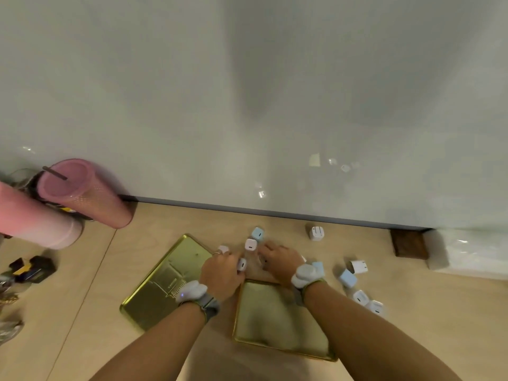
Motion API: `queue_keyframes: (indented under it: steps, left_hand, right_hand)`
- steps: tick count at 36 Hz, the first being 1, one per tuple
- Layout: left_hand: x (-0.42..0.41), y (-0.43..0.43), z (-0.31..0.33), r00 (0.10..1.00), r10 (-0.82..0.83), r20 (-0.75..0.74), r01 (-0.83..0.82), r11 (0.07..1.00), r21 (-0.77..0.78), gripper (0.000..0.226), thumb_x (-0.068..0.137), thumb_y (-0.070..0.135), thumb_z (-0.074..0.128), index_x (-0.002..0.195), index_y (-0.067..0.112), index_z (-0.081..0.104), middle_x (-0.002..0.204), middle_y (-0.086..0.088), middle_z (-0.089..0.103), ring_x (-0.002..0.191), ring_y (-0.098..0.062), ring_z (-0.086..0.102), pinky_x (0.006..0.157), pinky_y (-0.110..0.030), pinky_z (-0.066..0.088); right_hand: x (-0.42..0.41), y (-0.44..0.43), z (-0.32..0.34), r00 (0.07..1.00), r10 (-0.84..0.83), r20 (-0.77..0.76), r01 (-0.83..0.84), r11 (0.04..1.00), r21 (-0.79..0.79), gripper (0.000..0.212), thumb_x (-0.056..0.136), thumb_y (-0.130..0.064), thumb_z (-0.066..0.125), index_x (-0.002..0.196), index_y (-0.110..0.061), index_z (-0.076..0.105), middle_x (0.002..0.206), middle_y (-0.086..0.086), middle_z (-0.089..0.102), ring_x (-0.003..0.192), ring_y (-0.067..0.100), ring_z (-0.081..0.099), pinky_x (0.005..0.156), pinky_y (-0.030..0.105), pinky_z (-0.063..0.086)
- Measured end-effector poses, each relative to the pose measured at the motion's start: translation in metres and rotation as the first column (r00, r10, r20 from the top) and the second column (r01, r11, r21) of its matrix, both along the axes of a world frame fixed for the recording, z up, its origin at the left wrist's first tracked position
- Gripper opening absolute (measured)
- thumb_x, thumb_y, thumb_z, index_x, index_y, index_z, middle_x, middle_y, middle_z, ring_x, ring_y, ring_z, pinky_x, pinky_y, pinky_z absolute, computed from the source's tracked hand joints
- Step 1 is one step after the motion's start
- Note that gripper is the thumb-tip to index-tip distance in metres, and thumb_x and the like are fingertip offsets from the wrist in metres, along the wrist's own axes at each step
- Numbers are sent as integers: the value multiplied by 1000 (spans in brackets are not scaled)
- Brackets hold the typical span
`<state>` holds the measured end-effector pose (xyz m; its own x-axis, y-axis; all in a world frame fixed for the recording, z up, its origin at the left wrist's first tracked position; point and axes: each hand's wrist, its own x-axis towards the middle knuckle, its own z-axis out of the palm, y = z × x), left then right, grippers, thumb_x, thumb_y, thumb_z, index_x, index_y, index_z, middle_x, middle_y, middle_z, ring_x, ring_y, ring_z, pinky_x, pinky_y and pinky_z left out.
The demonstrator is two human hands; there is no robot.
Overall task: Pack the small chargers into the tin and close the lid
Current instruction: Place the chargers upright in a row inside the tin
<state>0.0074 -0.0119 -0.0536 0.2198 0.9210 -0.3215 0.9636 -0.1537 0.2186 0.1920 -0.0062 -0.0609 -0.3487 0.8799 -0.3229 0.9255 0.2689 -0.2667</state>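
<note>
An open gold tin (pixel 277 323) lies on the wooden table in front of me with nothing in it. Its gold lid (pixel 162 281) lies flat to the left. My left hand (pixel 224 273) is just beyond the tin's far edge, shut on a white charger (pixel 242 264). My right hand (pixel 280 261) is beside it, fingers curled over another charger that is mostly hidden. A pinkish-white charger (pixel 250 244) and a blue charger (pixel 257 234) stand just beyond my hands. Several more white and blue chargers (pixel 347 279) lie scattered to the right.
Two pink tumblers (pixel 90 196) lie at the far left, with dark small items (pixel 33 268) below them. A grey-white wall (pixel 247 105) closes the table's far side. A dark wooden block (pixel 409 244) sits at the far right beside a white object.
</note>
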Motion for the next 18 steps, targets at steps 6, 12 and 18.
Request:
queue_keyframes:
  steps: [6, 12, 18]
  left_hand:
    - [3, 2, 10, 996, 17, 87, -19, 1000, 21, 33, 82, 41, 57, 112, 28, 60, 103, -8, 64, 94, -32, 62, 76, -36, 53]
    - [8, -10, 30, 957, -64, 282, 70, 998, -10, 44, 80, 37, 64, 124, 35, 58, 99, -3, 69, 93, -27, 62, 78, -37, 55]
    - [38, -52, 21, 870, -399, 290, 437, 896, -80, 37, 85, 37, 59, 121, 30, 60, 114, 6, 70, 104, -15, 64, 88, -26, 49]
  right_hand:
    - [12, -28, 12, 948, -169, -270, 200, 976, 91, 36, 91, -36, 61, 112, -7, 59, 112, 14, 59, 87, 37, 61, 69, 39, 48]
    - [53, -87, 20, 923, -237, -303, 219, 971, -94, 36, 84, -44, 65, 113, -23, 58, 118, -1, 56, 97, 19, 58, 80, 28, 47]
    - [78, -141, 14, 976, -197, -94, 158, 936, -314, 40, 86, -33, 62, 123, -18, 57, 121, 7, 53, 105, 30, 57, 91, 38, 47]
